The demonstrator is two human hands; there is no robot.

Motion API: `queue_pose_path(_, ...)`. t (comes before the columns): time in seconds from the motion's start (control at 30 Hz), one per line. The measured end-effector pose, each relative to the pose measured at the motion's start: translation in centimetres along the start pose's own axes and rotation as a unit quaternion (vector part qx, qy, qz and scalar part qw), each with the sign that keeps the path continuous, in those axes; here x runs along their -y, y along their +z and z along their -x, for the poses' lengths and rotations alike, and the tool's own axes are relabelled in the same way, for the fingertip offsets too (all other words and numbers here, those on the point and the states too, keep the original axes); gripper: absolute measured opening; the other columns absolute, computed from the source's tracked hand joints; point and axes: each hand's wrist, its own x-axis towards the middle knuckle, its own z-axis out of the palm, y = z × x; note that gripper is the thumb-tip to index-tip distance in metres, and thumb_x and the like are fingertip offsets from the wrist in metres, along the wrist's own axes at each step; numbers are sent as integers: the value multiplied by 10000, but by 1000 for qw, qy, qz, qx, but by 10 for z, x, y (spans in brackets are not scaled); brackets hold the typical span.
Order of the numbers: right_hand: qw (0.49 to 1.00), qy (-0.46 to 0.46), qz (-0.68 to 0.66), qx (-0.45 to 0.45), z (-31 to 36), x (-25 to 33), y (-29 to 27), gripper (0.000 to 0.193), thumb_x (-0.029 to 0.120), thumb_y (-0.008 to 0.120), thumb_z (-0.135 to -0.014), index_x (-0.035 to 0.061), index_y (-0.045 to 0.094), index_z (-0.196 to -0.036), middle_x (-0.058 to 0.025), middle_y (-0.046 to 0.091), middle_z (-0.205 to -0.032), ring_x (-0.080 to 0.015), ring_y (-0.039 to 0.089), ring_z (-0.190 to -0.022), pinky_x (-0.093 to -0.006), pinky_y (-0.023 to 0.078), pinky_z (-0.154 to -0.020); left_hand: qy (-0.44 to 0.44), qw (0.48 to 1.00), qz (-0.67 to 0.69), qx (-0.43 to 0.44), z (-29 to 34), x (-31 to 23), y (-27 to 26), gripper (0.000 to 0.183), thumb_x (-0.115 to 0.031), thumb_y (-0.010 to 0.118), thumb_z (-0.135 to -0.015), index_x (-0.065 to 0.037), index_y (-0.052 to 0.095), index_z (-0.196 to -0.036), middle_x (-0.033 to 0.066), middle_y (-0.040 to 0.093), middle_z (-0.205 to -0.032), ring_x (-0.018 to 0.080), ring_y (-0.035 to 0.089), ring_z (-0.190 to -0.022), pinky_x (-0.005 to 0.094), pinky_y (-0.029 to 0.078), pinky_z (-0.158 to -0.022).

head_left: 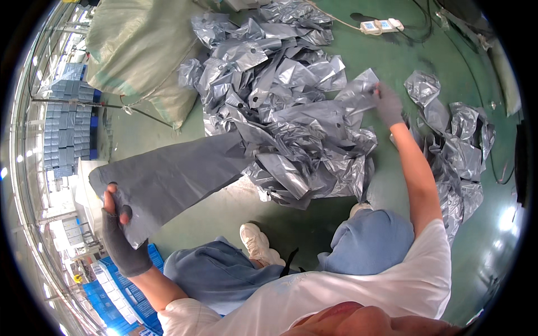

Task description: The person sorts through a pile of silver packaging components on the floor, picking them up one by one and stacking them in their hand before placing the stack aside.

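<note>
At the left, my left hand [124, 243], in a dark grey glove with bare fingertips, is closed on the end of a flat grey plastic bag [174, 173]. Fingertips show at the bag's end, and its far end runs into a crumpled heap of grey plastic bags [314, 148] on the floor. Beyond the heap's right side, my gloved right hand [388, 106] pinches the end of a grey plastic strip or bag. Whether both hands hold the same bag, I cannot tell. Round dark holes or spots show on several bags.
A second heap of grey bags [459, 148] lies on the right. At the back left stands a big pale woven sack [143, 50]. A white power strip [382, 26] with cables lies at the back right. Blue crates [126, 285] are at the near left, bluish stacks [67, 129] beyond them.
</note>
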Motion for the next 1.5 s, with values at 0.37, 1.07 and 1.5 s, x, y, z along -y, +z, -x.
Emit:
queue_pose_path(0.37,853,-312,-398,-129,115,212,-193,344,185,619,-767,30,553,-1067,-113,567,-930,-256,577,-836,-347,460,-733,-153,955,87,240,-17,107,65,523,-437,538,-852,-55,449,-1198,67,549,-1029,180,534,-985,363,425,-869)
queue_pose_path(1.07,961,-167,-166,-143,41,75,30,455,245,594,-777,34,459,-1156,-133,553,-1055,-280,529,-976,-365,416,-824,-19,980,-17,-195,-11,-4,-14,368,-210,579,-845,-36,510,-1162,90,565,-1073,178,561,-968,324,486,-809)
queue_pose_path(1.5,921,38,-344,-178,-30,-28,-137,395,308,647,-798,18,618,-1064,-42,621,-807,-55,519,-721,-207,419,-659,-74,994,5,-77,-36,3,-51,340,-181,547,-870,-104,510,-1199,-53,432,-679,46,468,-645,232,451,-643)
